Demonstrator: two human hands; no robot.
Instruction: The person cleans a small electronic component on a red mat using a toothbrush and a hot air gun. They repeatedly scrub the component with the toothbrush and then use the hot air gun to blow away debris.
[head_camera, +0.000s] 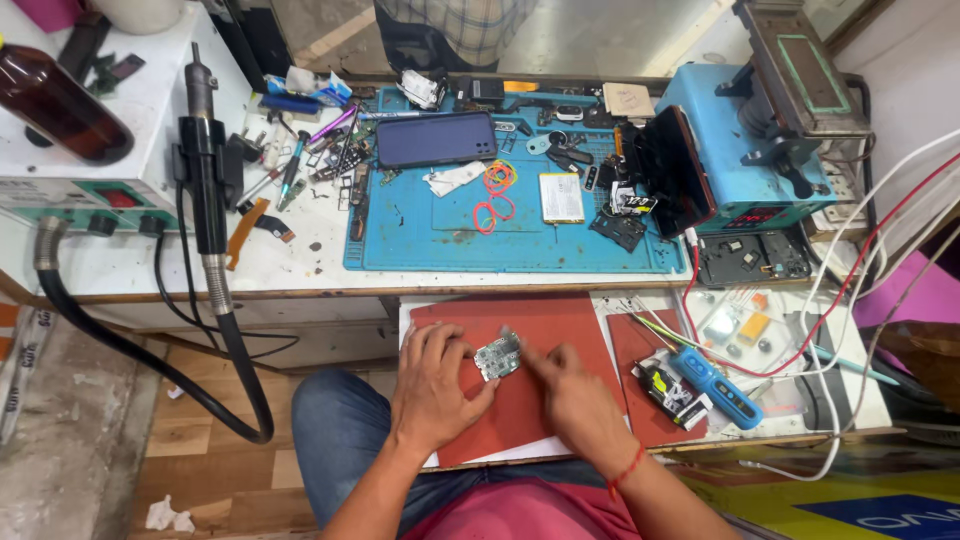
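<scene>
Nearest, at 6 o'clock: pink shirt front and blue denim knee (335, 430) of the wearer, forearms reaching up toward centre.

Left hand (432, 385) flat, fingers spread and pressing on the left edge of a small green circuit board with silver shields (498, 356); thumb tucked under its lower corner, so pinned rather than clenched. Right hand (570, 395), thin red thread at the wrist, fingers bunched with the forefinger tip touching the board's right edge; whether anything is pinched between those fingers cannot be told. Board lying tilted on a dull red rectangular rubber mat (520, 330), just below picture centre, between the two hands.

At 3 o'clock of the hands: blue handheld tool with a long body (715, 385) touching a small black-and-yellow pack (672, 388) on a second red mat; red and white cables looping beyond.

Further out, at 12 o'clock: blue silicone work mat with tray pockets (420, 240) on the white bench. On it: dark blue smartphone lying back up (436, 138), orange and red rubber bands (497, 190), flat white-and-yellow battery cell (562, 197), loose black parts.

At 10 o'clock: black hot-air wand with corrugated hose (205, 170) hanging on a white station box (90, 150); brown glass bottle (60, 105) lying on top.

At 2 o'clock: light blue press machine with a grey top plate (760, 130).

Farthest, at 12 o'clock: checked cloth of another person beyond the bench (455, 25).
</scene>
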